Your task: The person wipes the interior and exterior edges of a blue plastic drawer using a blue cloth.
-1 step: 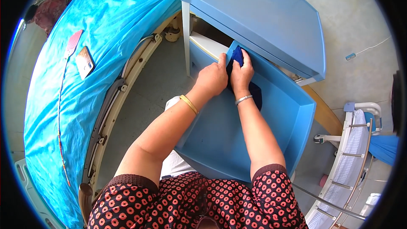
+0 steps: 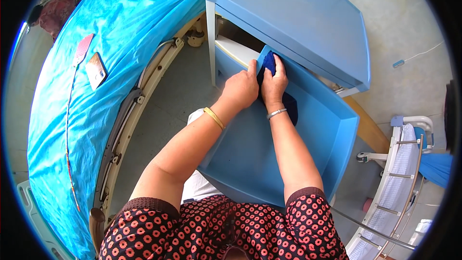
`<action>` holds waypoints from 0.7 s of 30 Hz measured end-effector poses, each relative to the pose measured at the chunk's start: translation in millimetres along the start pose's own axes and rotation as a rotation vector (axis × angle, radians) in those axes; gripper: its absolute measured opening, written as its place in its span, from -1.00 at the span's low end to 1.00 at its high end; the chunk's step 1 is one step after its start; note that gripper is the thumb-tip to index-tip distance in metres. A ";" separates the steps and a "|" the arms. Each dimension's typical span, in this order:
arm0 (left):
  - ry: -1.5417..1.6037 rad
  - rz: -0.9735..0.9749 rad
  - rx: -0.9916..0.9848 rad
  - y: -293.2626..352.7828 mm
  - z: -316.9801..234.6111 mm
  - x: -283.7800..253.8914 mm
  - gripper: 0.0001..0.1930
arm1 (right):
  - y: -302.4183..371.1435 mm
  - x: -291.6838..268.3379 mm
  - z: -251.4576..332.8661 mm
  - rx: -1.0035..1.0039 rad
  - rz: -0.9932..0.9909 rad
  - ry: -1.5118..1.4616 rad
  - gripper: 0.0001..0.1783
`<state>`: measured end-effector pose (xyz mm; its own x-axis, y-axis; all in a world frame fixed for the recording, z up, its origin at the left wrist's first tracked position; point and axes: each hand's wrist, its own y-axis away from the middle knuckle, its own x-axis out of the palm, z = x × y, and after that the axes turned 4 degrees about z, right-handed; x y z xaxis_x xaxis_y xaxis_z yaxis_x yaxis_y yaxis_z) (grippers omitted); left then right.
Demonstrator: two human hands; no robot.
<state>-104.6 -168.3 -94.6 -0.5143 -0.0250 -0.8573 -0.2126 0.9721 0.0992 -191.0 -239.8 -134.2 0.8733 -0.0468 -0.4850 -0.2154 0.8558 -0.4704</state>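
A blue drawer [image 2: 332,110] juts toward me, tilted, from a blue-topped bedside cabinet [image 2: 288,9]. My left hand [image 2: 240,88] is closed over the drawer's left side wall, its index finger stretched along the rim near the far corner. Inside that corner my right hand [image 2: 274,84] grips a dark blue cloth [image 2: 269,62], pressing it against the wall. Part of the cloth hangs below the right wrist into the drawer. The fingers of the left hand are partly hidden behind its back.
At left stands a bed with a bright blue cover [image 2: 130,24]; a phone [image 2: 96,71] and a pink fly swatter [image 2: 83,48] lie on it. Another bed with a metal rail [image 2: 399,175] is at right. A small blue device on a white cord [image 2: 398,63] rests on the floor.
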 end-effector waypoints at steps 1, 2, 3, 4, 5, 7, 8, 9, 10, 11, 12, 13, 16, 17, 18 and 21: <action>-0.008 -0.032 0.011 1.4 0.5 -1.4 -0.43 | -1.4 1.4 -5.6 -0.075 0.014 0.030 -0.53; -0.017 -0.064 0.023 3.4 1.2 -2.1 -0.43 | -2.5 3.3 -11.6 -0.150 0.027 0.060 -0.51; -0.018 -0.064 0.028 2.5 0.9 -1.8 -0.43 | -1.6 2.5 -12.5 -0.133 0.064 0.105 -0.52; -0.033 -0.045 0.015 2.4 1.1 -1.5 -0.43 | -2.2 6.5 -17.5 -0.055 0.110 0.084 -0.54; -0.047 -0.027 0.002 1.9 0.1 -1.7 -0.42 | 0.7 8.5 -19.0 -0.012 0.120 0.108 -0.55; -0.046 -0.009 0.001 2.6 -5.7 -5.7 -0.42 | -2.3 5.9 -18.2 0.007 0.133 0.134 -0.57; -0.043 0.011 -0.002 3.0 -8.7 -7.6 -0.41 | -10.4 3.2 -18.7 0.005 0.129 0.133 -0.57; -0.045 0.008 0.005 2.8 -9.3 -7.3 -0.41 | -21.3 -3.2 -9.7 0.180 0.233 0.151 -0.56; -0.056 0.005 0.003 1.6 -7.9 -4.9 -0.41 | -31.4 -7.7 -5.1 0.356 0.336 0.168 -0.56; -0.066 0.001 0.001 0.6 -7.3 -2.9 -0.40 | -34.9 -0.8 -21.4 0.529 0.320 -0.051 -0.54; -0.071 -0.004 0.000 0.9 -4.1 -2.5 -0.40 | -32.2 -1.8 -16.5 0.524 0.320 -0.056 -0.54; -0.080 0.004 -0.025 1.2 -1.1 -2.3 -0.41 | -26.0 -3.1 -11.6 0.617 0.241 -0.447 -0.52; -0.080 0.014 -0.033 1.4 -5.0 -4.2 -0.41 | -14.3 -2.9 -12.1 0.675 0.044 -1.067 -0.49; -0.070 0.017 -0.019 1.4 -7.7 -4.7 -0.42 | -14.2 -3.4 -15.9 0.623 0.032 -1.068 -0.49; -0.075 0.018 -0.019 1.0 -7.3 -5.0 -0.42 | -13.9 -2.6 -15.0 0.574 0.018 -1.072 -0.48; -0.074 0.017 -0.043 0.2 -5.5 -4.5 -0.43 | -5.2 -2.2 -12.7 0.421 0.116 -0.638 -0.51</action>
<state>-107.0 -169.2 -88.0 -0.4559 0.0106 -0.8899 -0.2401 0.9614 0.1344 -197.3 -250.7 -140.0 0.9654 0.2523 0.0651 -0.2486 0.9667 -0.0606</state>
